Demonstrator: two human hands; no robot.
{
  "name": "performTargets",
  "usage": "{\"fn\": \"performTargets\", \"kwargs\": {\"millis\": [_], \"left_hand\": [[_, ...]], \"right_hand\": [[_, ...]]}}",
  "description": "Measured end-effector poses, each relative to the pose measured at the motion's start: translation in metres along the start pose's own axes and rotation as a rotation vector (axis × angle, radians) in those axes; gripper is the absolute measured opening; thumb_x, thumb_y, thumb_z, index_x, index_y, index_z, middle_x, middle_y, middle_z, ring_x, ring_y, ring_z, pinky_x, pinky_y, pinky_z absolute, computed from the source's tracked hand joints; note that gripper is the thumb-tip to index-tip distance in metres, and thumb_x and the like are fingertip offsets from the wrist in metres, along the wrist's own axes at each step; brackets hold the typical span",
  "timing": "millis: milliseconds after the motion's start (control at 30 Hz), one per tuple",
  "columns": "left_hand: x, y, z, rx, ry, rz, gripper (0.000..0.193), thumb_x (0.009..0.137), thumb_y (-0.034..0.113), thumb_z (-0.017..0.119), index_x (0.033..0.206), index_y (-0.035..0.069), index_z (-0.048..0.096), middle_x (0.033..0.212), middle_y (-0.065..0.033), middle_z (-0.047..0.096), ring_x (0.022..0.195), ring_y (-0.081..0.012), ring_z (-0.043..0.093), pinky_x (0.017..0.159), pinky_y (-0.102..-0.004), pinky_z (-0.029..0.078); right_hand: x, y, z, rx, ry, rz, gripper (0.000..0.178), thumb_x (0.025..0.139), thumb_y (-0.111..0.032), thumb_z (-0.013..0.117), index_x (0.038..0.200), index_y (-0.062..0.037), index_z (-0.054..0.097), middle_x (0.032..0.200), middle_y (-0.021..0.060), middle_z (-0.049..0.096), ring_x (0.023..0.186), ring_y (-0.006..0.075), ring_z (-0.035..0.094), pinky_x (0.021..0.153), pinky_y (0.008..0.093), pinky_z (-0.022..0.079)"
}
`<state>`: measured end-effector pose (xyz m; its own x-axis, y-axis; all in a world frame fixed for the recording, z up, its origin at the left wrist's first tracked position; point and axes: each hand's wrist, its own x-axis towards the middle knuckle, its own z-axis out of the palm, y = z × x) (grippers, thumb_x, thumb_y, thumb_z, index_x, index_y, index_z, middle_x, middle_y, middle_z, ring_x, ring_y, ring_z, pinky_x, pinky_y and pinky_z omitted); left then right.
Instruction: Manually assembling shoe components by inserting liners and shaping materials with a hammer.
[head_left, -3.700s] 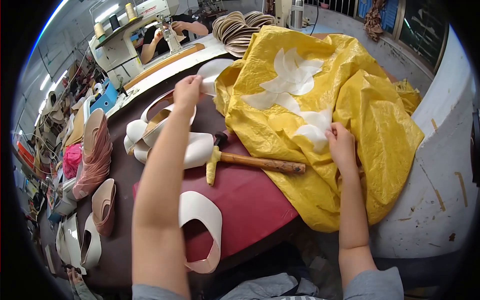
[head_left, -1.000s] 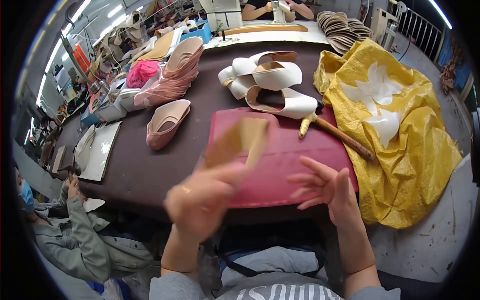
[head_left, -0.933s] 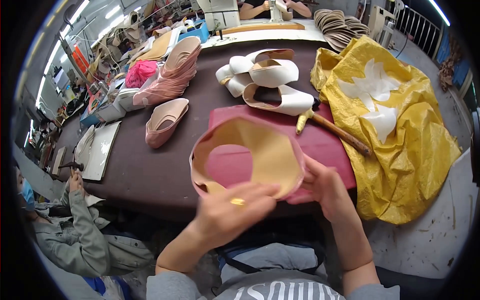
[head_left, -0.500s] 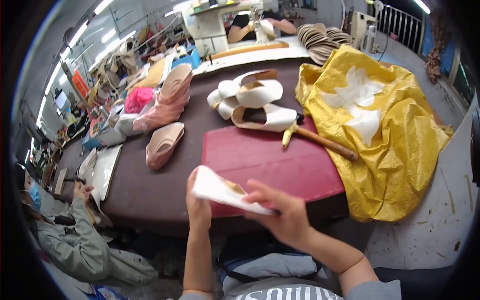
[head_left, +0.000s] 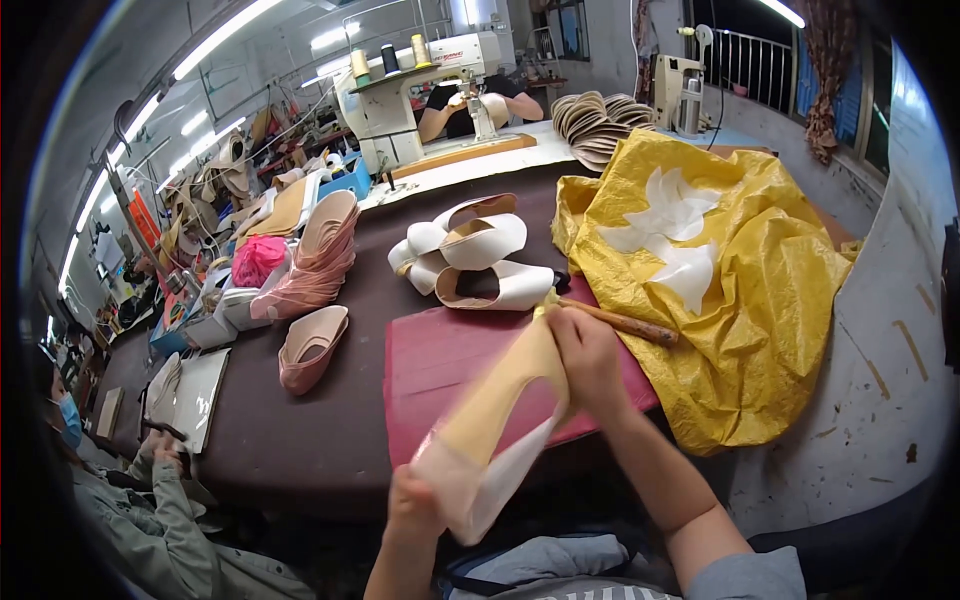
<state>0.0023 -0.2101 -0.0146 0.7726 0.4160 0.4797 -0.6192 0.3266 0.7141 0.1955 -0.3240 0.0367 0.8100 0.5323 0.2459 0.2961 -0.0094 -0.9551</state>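
A white shoe upper (head_left: 470, 455) with a pale yellow lining is stretched at a slant between my two hands, slightly blurred. My left hand (head_left: 412, 505) is closed on its wide, lower-left end. Higher up, my right hand (head_left: 590, 362) grips the narrower far end, its fingers partly hidden. Just beyond that hand lies a hammer (head_left: 630, 325) with a wooden handle and yellowish head, partly covered by hand and upper. More white shoe uppers (head_left: 500, 287) sit in a cluster behind a red mat (head_left: 415, 345).
On the right, a yellow woven sack (head_left: 780, 350) carries white cut pieces (head_left: 690, 275). Stacked pink uppers (head_left: 325, 250) and a single pink one (head_left: 312, 350) stand left. Behind are a sewing machine (head_left: 385, 120), another person's hands, and beige piles (head_left: 600, 125). A masked co-worker (head_left: 140, 520) works at left.
The upper has turned from nearly level to a steep slant, its lining now showing. My right hand has moved up toward the hammer; my left hand has dropped lower. The view has shifted.
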Motion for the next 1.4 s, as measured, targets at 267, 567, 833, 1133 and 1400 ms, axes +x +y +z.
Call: {"fn": "performTargets", "kwargs": {"millis": [267,567,833,1133,1400], "left_hand": [[0.025,0.015,0.006,0.224,0.075,0.036,0.035,0.097,0.014,0.054,0.127,-0.005,0.052,0.12,-0.0166,0.059,0.103,-0.0208,0.059,0.089,-0.0308,0.049],[0.05,0.007,0.034,0.843,-0.002,0.082,0.031,0.094,-0.002,0.049,0.123,-0.002,0.056,0.119,-0.0146,0.059,0.103,-0.0234,0.059,0.087,-0.0322,0.051],[0.049,0.02,0.035,1.112,0.068,0.052,0.028,0.092,-0.001,0.052,0.119,-0.002,0.058,0.117,-0.015,0.062,0.103,-0.0236,0.06,0.083,-0.0297,0.052],[0.074,0.01,0.049,1.179,-0.141,0.061,0.032,0.086,0.004,0.065,0.116,-0.002,0.06,0.115,-0.0139,0.065,0.099,-0.0235,0.063,0.08,-0.0336,0.052],[0.083,0.01,-0.015,1.093,0.018,-0.044,0.032,0.083,0.0,0.062,0.115,0.0,0.061,0.11,-0.0136,0.066,0.092,-0.0227,0.064,0.077,-0.031,0.052]], "right_hand": [[-0.018,0.024,0.016,0.185,0.239,-0.312,0.031,0.091,-0.013,0.066,0.116,0.0017,0.059,0.108,0.0124,0.065,0.085,0.0181,0.061,0.076,0.0281,0.05],[-0.035,-0.001,0.028,-0.256,0.267,-0.934,0.056,0.073,-0.001,0.078,0.125,0.0017,0.057,0.121,0.0176,0.062,0.097,0.0281,0.067,0.082,0.0326,0.057],[-0.016,-0.005,0.02,-0.31,0.268,-1.187,0.043,0.081,-0.004,0.07,0.122,0.0012,0.057,0.104,0.0159,0.065,0.08,0.0267,0.067,0.071,0.0332,0.056],[0.022,0.003,0.016,-0.378,-0.096,-0.407,0.018,0.093,-0.012,0.055,0.105,0.0001,0.062,0.089,0.015,0.067,0.064,0.0238,0.06,0.058,0.0351,0.047],[0.02,0.049,0.02,0.704,-0.273,0.175,0.024,0.098,-0.021,0.058,0.107,0.0003,0.063,0.095,0.0109,0.069,0.079,0.0153,0.068,0.079,0.0254,0.056]]}}
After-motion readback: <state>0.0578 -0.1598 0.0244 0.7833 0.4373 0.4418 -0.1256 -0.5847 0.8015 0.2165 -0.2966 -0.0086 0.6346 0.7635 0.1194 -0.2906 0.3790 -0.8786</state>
